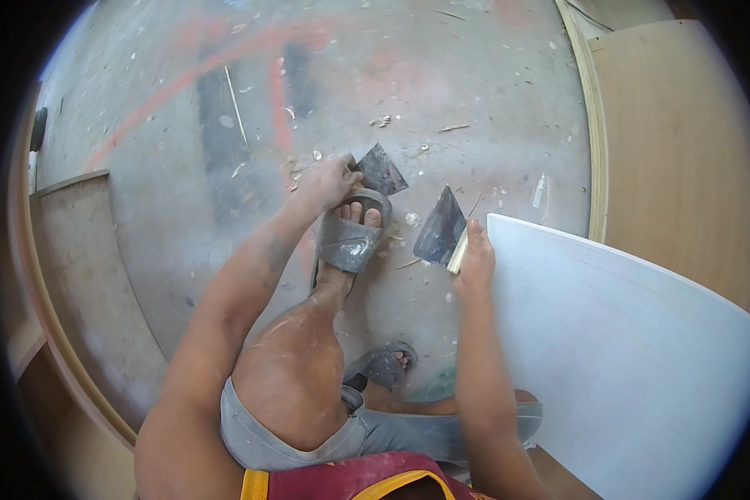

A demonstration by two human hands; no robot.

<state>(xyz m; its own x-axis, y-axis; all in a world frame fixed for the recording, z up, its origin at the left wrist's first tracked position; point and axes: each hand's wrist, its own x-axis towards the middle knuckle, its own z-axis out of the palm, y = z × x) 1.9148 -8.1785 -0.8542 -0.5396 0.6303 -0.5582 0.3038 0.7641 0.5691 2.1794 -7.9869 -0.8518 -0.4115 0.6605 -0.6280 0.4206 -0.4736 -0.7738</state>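
Observation:
Beyond my front foot, my left hand (333, 179) is closed, its curled fingers at the corner of a dark, flat, four-sided scraper blade (382, 170). Part of that grip is hidden by the hand itself. My right hand (477, 257) is wrapped on a putty knife (442, 229) with a dark, wide blade and a pale wooden edge along its handle side. The knife's blade points away and to the left, over the floor. Close to the right hand is the corner of a large white panel (608, 325).
My sandalled foot (350, 237) stands between the hands, and another sandal (383, 364) is nearer. The stained concrete floor (442, 83) carries scraps and putty crumbs. A brown wooden panel (675, 150) lies at the right; a wooden frame (37, 275) runs along the left.

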